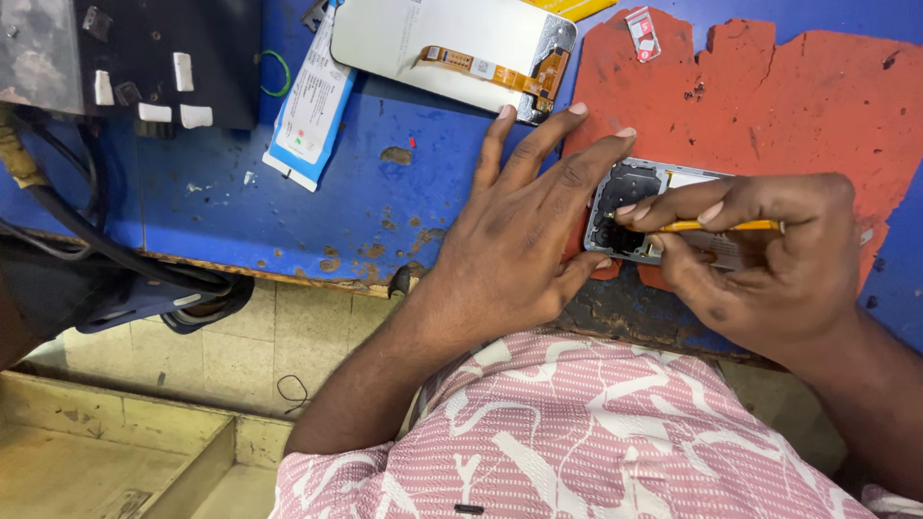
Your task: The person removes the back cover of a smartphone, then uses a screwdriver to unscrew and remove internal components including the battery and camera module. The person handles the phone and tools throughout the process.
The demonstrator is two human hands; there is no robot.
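The opened grey mobile phone body with exposed black internals [642, 210] lies on a worn red rubber work mat [788, 96], which covers the right part of a chipped blue wooden bench top [221, 207]. The phone's long axis runs left to right across the view; its right portion is hidden under the right hand.

The right hand [760, 255] is closed in a pinch around a slim yellow-handled tool [716, 227]. The tool lies nearly level, its tip pointing left into the dark cavity at the phone's left end. The exact contact point cannot be made out.

The left hand [524, 231] is open, fingers spread flat, holding nothing. Its palm rests on the bench; its thumb and fingertips touch the phone's left edge and bracket it from that side. The phone thus lies directly to the right of the left hand and beneath the right, which is the nearer hand.

Well apart, at the top of the bench, lies a detached white display panel with an orange flex ribbon [452, 48], and beside it a blue and white flat package [310, 106]. A black power strip with white switches [154, 67] sits at upper left.
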